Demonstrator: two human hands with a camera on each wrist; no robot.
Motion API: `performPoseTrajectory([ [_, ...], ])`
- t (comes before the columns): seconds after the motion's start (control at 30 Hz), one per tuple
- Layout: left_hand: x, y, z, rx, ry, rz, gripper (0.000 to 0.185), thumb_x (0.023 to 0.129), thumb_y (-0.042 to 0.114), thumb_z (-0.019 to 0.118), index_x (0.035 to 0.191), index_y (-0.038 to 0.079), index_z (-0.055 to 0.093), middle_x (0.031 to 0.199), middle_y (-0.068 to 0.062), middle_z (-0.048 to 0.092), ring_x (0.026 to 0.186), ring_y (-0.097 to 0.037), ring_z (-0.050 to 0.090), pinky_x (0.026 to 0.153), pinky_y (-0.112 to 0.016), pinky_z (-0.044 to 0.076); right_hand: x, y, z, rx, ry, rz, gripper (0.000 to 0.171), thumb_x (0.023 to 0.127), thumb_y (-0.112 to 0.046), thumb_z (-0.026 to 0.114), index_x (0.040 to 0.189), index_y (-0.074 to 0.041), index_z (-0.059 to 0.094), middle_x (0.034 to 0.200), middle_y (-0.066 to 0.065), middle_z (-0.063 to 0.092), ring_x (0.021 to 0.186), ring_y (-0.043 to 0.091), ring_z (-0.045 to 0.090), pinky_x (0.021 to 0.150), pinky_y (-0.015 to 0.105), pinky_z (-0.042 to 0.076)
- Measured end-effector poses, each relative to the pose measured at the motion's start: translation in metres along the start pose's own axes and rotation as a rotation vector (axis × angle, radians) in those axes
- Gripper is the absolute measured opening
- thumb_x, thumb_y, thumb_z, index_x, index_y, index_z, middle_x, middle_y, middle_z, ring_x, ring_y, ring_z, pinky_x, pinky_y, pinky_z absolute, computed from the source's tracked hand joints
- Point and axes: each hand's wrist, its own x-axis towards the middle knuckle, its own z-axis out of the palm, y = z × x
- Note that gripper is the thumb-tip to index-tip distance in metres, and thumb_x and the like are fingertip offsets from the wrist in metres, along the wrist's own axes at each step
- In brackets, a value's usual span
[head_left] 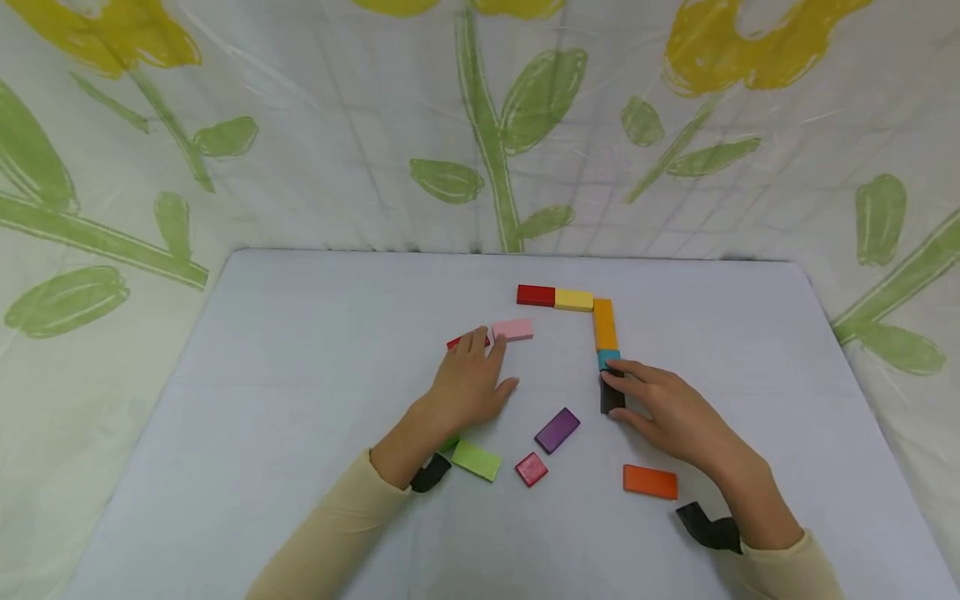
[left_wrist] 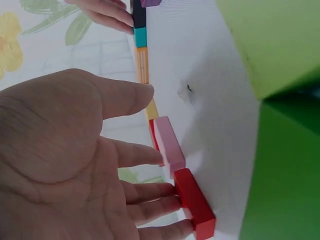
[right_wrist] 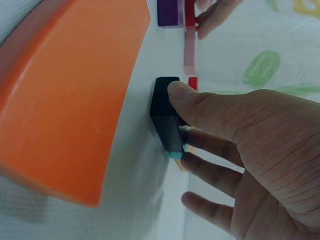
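Loose blocks nearest camera: orange block [head_left: 649,482], small red square [head_left: 531,469], green block [head_left: 476,460], purple block [head_left: 557,430].
Right hand [head_left: 670,411]: pinched black block [head_left: 611,394], long axis in line with teal block [head_left: 607,358] at chain's end.
Left hand [head_left: 469,381]: fingers straight, tips touching red block [left_wrist: 195,204] beside pink block [head_left: 513,329].
Surface: pale counter [head_left: 300,375].
Writing: none legible.

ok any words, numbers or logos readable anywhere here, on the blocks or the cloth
None: no text, number or logo shows in any view.
The coloured blocks, such as the black block under the right hand and the pink block by the left hand, have plain faces.
The backdrop cloth bears only painted flowers and leaves.
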Motion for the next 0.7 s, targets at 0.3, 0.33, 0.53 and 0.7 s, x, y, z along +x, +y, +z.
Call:
performPoseTrajectory([
  [0.3, 0.004, -0.002, 0.001, -0.036, -0.037, 0.022, 0.069, 0.102, 0.040, 0.054, 0.158, 0.006, 0.032, 0.166, -0.018, 0.028, 0.154, -0.034, 0.027, 0.123, -0.057, 0.030, 0.000, -0.002, 0.001, -0.010, -0.008, 0.013, 0.053, 0.088, -0.028, 0.079, 0.136, -0.011, 0.064, 0.141, 0.011, 0.061, 0.125, 0.032, 0.063, 0.102, 0.051, 0.053],
  [0.33, 0.005, -0.002, 0.001, -0.039, -0.047, 0.021, 0.069, 0.103, 0.041, 0.054, 0.158, 0.007, 0.031, 0.167, -0.016, 0.026, 0.156, -0.034, 0.026, 0.123, -0.059, 0.028, 0.000, -0.002, 0.001, -0.008, -0.009, 0.016, 0.053, 0.088, -0.029, 0.079, 0.136, -0.012, 0.064, 0.141, 0.011, 0.061, 0.125, 0.032, 0.063, 0.102, 0.051, 0.053],
  [0.53, 0.007, -0.002, 0.003, -0.013, -0.079, 0.039, 0.070, 0.103, 0.042, 0.053, 0.159, 0.008, 0.029, 0.169, -0.011, 0.024, 0.158, -0.032, 0.021, 0.123, -0.064, 0.024, 0.000, -0.001, 0.002, 0.005, -0.005, 0.015, 0.054, 0.088, -0.029, 0.079, 0.136, -0.012, 0.064, 0.141, 0.010, 0.061, 0.126, 0.031, 0.063, 0.102, 0.051, 0.053],
  [0.7, 0.010, -0.001, 0.003, 0.001, -0.088, 0.048, 0.069, 0.103, 0.043, 0.052, 0.159, 0.009, 0.030, 0.169, -0.010, 0.024, 0.158, -0.032, 0.021, 0.124, -0.061, 0.025, 0.000, 0.000, 0.001, 0.000, 0.001, -0.001, 0.054, 0.087, -0.027, 0.080, 0.136, -0.010, 0.064, 0.142, 0.012, 0.061, 0.126, 0.032, 0.062, 0.103, 0.051, 0.053],
])
